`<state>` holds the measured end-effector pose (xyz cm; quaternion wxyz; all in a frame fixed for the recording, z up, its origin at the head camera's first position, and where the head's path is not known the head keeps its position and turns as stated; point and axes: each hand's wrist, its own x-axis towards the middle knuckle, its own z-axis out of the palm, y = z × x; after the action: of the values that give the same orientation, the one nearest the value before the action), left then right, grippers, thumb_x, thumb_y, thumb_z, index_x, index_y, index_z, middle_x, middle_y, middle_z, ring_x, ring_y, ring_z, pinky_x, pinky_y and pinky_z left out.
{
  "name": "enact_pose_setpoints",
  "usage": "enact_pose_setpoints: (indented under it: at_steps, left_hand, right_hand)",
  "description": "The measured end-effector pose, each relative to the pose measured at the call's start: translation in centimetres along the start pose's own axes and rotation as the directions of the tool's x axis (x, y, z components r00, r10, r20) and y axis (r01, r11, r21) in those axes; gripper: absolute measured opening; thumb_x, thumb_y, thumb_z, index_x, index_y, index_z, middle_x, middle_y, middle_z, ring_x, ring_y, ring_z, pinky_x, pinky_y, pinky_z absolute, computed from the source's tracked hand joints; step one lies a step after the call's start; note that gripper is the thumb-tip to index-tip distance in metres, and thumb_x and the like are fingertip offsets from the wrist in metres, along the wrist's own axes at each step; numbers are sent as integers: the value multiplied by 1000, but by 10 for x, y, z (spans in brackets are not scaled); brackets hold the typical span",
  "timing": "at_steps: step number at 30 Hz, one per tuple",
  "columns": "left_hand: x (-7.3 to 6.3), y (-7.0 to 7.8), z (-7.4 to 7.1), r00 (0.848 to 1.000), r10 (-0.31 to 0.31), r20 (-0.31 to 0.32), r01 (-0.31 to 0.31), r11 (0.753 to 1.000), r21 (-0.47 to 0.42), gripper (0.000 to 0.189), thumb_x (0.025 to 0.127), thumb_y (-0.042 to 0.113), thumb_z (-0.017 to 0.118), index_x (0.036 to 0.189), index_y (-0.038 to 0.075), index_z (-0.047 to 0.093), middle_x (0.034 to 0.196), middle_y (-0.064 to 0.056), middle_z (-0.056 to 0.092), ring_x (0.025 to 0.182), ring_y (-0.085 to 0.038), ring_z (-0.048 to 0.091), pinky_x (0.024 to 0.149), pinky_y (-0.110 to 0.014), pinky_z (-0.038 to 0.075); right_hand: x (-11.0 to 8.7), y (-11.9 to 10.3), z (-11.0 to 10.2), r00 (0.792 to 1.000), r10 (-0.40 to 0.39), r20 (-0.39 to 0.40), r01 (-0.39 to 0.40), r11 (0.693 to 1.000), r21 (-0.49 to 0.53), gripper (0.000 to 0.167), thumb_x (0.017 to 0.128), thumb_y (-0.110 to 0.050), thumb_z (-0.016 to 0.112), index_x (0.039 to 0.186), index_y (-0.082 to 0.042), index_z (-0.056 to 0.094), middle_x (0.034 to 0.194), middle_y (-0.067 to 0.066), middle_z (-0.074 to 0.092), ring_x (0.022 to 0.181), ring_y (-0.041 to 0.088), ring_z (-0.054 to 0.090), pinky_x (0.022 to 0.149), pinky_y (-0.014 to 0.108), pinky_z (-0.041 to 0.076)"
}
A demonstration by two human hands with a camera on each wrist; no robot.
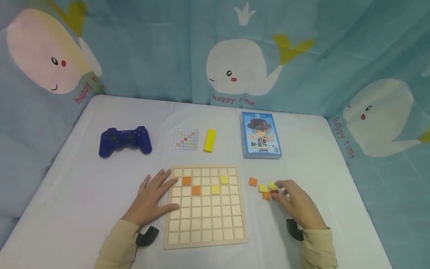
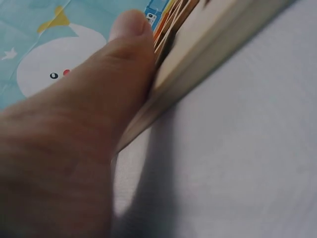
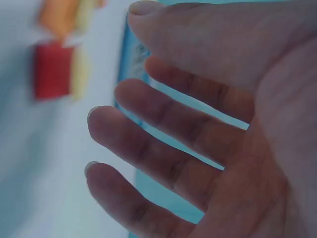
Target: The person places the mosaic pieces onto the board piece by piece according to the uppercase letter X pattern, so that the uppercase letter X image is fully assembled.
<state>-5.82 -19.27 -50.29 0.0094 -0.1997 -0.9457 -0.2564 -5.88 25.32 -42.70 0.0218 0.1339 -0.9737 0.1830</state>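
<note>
A wooden grid board lies on the white table with two orange tiles and two yellow tiles in its upper cells. My left hand rests along the board's left side, fingers spread and thumb over its edge; the left wrist view shows the thumb against the raised rim. To the right of the board, my right hand hovers by a loose group of yellow, orange and red tiles. In the right wrist view its fingers are apart with nothing between them, and the red tile lies beyond the fingertips.
Behind the board lie a blue game controller, a printed pattern card and a yellow block. A blue game box stands farther right. One orange tile sits between board and group. A whale-print curtain borders the table.
</note>
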Motion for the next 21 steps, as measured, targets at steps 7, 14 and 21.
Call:
enact_pose_setpoints:
  at_steps: [7,14,21]
  left_hand:
    - [1,-2,-1,1000,2,-23,-3,1000,-13,79,78,60,69,143,23,45,156,-8,30,145,-31,21,116,-56,8]
    - [3,-1,-3,1000,-5,-21,5,1000,-11,77,78,60,69,142,23,47,155,-7,31,145,-30,21,116,-56,9]
    - [1,1,-3,1000,-14,-8,14,1000,-18,78,77,60,69,142,23,47,156,-7,31,145,-30,21,116,-57,9]
  right_hand:
    - [-11,14,15,986,153,64,-155,987,31,39,84,-17,74,118,-4,60,109,9,61,87,20,58,73,38,52]
    - [-11,15,25,986,162,35,-164,985,51,37,84,-12,74,118,-5,59,110,11,60,88,21,57,75,40,53]
    - [-12,13,29,986,165,25,-166,985,44,38,82,-12,76,116,-6,61,108,9,60,89,22,57,75,40,53]
